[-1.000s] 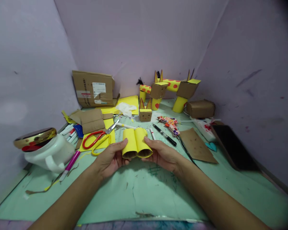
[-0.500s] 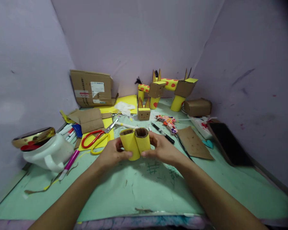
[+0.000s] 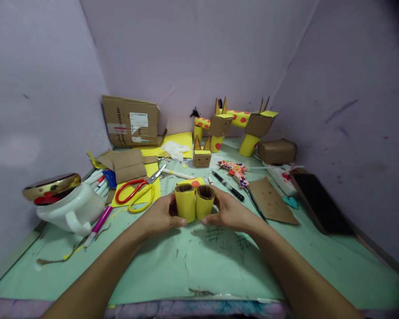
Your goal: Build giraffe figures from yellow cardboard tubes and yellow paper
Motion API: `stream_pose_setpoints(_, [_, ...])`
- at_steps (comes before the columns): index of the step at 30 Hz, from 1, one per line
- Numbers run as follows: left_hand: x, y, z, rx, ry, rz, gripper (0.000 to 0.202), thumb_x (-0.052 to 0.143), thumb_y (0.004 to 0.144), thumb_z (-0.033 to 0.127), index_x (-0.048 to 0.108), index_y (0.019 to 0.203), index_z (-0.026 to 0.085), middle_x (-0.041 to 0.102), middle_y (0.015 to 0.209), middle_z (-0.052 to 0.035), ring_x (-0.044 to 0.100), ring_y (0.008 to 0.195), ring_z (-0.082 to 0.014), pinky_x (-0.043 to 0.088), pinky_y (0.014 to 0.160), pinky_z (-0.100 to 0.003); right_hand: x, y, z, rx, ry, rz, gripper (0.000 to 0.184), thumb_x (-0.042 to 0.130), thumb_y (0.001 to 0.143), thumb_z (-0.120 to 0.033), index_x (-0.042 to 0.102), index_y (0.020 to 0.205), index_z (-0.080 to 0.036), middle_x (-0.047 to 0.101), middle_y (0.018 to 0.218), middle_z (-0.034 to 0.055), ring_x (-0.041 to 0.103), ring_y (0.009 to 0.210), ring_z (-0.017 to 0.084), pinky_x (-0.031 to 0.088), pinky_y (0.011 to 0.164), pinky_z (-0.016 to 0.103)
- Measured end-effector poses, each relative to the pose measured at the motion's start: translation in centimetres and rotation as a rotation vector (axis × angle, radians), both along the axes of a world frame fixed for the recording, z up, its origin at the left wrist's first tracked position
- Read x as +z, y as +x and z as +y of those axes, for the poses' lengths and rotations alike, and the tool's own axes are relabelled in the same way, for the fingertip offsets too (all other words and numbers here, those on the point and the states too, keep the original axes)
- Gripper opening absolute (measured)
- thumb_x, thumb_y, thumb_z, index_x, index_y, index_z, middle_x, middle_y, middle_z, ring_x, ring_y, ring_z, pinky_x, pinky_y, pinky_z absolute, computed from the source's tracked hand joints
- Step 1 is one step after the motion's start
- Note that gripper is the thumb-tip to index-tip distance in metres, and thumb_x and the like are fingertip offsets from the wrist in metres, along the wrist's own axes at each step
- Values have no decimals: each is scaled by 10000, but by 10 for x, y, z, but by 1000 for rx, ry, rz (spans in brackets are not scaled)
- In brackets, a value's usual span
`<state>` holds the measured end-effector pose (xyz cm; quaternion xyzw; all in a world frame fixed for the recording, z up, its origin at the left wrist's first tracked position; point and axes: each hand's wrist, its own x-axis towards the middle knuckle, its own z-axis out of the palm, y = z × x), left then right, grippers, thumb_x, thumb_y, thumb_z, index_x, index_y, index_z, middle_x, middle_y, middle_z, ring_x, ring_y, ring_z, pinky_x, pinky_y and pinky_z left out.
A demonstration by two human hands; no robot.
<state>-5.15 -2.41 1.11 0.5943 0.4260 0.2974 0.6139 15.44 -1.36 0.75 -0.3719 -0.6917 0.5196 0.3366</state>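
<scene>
Two short yellow-wrapped cardboard tubes stand upright side by side in the middle. My left hand (image 3: pixel 164 216) is closed around the outer side of the left tube (image 3: pixel 185 206), thumb at its lower front. The right tube (image 3: pixel 205 206) is held the same way by my right hand (image 3: pixel 231 212). Only a narrow gap parts the tubes near the top. Just behind them shows a yellow piece with an orange spot (image 3: pixel 195 182), mostly hidden. A small cardboard animal head (image 3: pixel 202 160) with pointed ears sits further back, near spotted yellow cardboard animals (image 3: pixel 222 128).
Left are scissors (image 3: pixel 139 190), a white mug (image 3: pixel 68 212), a purple marker (image 3: pixel 101 221) and a cardboard box (image 3: pixel 131 122). On the right lie a black pen (image 3: pixel 228 186), a colourfully patterned glue gun (image 3: pixel 235 172) with its cord, a cardboard sheet (image 3: pixel 272 201) and a phone (image 3: pixel 321 204).
Both tubes have gone from leaning together to standing nearly upright, slightly lower in view. The spotted yellow piece behind them has come into sight. The whole view has shifted slightly.
</scene>
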Motion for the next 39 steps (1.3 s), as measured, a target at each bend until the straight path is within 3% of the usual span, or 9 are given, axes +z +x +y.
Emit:
stream_pose_setpoints(5, [2, 1, -2, 26, 34, 78, 597, 675, 521, 201, 547, 1091, 83, 647, 1087, -152, 596, 982, -304, 462, 825, -391, 10, 6, 4, 14, -109, 111, 665, 742, 526, -93, 518, 1145, -184, 586, 1212, 96, 520, 1164, 267, 353, 1015, 415])
stream_pose_setpoints(15, [0, 10, -7, 201, 200, 306, 334, 633, 599, 201, 596, 925, 136, 683, 909, -61, 618, 826, -237, 481, 724, -335, 1, 2, 3, 75, -87, 70, 524, 662, 603, -91, 563, 1115, -139, 653, 1088, 76, 600, 985, 248, 449, 870, 370])
stream_pose_setpoints(21, [-6, 8, -7, 200, 281, 369, 268, 615, 631, 183, 612, 898, 166, 679, 897, -43, 615, 826, -230, 473, 723, -320, 2, 4, 3, 61, -72, 36, 529, 645, 598, -89, 578, 1119, -156, 646, 1131, 76, 591, 1018, 262, 458, 855, 364])
stream_pose_setpoints(28, [-11, 5, -5, 170, 291, 407, 238, 619, 624, 166, 628, 861, 162, 682, 825, -49, 612, 756, -234, 459, 649, -308, -2, 2, 4, 38, -36, 3, 520, 631, 610, -76, 579, 1116, -182, 647, 1116, 63, 598, 999, 252, 474, 829, 355])
stream_pose_setpoints(33, [-11, 5, -4, 140, 267, 369, 297, 627, 601, 140, 639, 896, 170, 690, 877, -41, 610, 799, -231, 455, 681, -301, -1, 2, 4, 42, -53, -1, 501, 642, 615, -80, 572, 1103, -172, 648, 1100, 68, 605, 975, 247, 472, 830, 364])
stream_pose_setpoints(39, [-7, 6, -4, 196, 178, 285, 269, 669, 600, 214, 643, 858, 141, 678, 839, -52, 593, 778, -232, 445, 678, -315, 1, 1, 3, 34, -71, 18, 472, 667, 618, -112, 572, 1077, -163, 647, 1100, 75, 604, 972, 250, 473, 827, 369])
